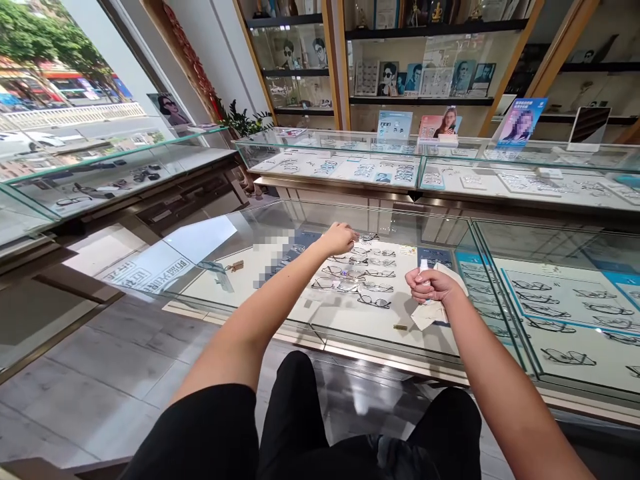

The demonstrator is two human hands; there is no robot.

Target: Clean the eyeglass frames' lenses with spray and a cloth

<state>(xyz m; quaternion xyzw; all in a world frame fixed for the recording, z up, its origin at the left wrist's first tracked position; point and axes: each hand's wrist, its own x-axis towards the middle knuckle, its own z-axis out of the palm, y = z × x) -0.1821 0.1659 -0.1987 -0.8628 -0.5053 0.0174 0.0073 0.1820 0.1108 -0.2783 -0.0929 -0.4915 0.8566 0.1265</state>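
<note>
Though small, bottle (424, 265) in right grip (429, 286)

Beyond a window, green leafy trees (40, 40) rise behind a white railing (100, 115). A dark-green leafy plant (245, 120) grows near a long glass-topped display case (345, 189), on which stand an upright blue-and-pink portrait poster (534, 112) and a dark, pale-edged rectangular panel (590, 129). Grey plank flooring (125, 373) shows lower left.

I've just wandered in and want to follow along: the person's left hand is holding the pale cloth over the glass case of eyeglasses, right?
Not quite: the head view shows the right hand holding the pale cloth, not the left hand. The cloth is indeed over the glass case of eyeglasses.
</note>
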